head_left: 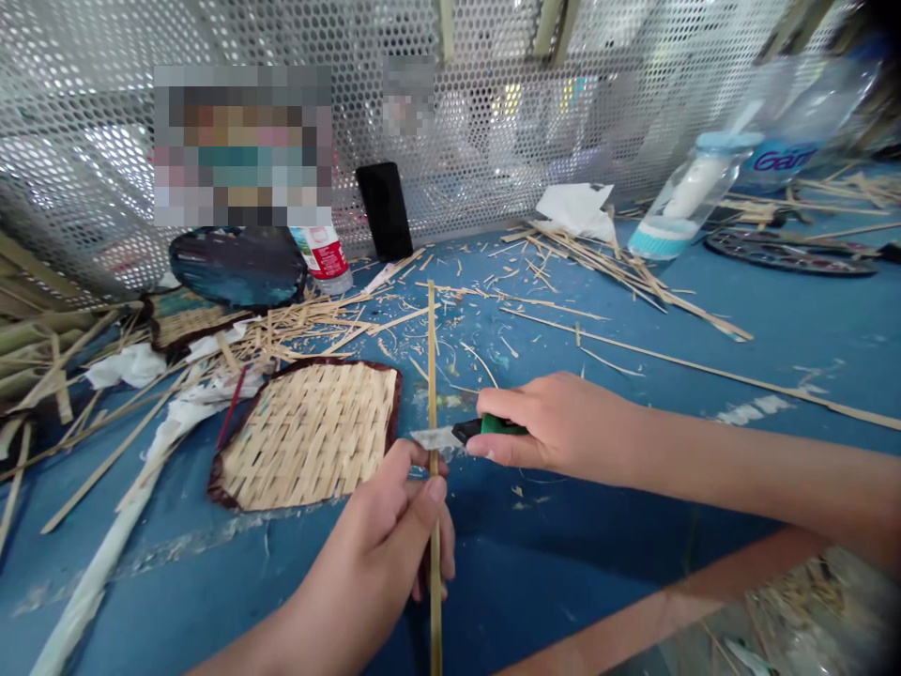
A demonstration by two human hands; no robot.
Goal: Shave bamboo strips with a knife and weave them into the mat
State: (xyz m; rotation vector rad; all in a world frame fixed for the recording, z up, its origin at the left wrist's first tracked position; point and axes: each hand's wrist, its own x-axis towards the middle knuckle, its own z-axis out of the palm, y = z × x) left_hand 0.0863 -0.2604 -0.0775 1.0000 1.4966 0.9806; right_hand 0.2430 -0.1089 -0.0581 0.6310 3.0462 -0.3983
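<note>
My left hand (404,521) is closed around a narrow bamboo strip (432,376) that runs away from me, upright in the view. Just above those fingers, the blade of a utility knife (493,427) lies across the strip. My right hand (542,427) grips the knife by its green and black handle, coming in from the right. To the left of the strip a woven bamboo mat (316,432) with a dark brown bound edge rests on the blue table (563,573). Parts of my left fingers are hidden behind the strip.
Bamboo shavings (338,319) and loose strips litter the table. At the back stand a black phone (384,211), a red-labelled bottle (325,253) and a blue-lidded clear cup (686,202), against a perforated metal screen (479,122). A dark paint palette (788,253) lies at right.
</note>
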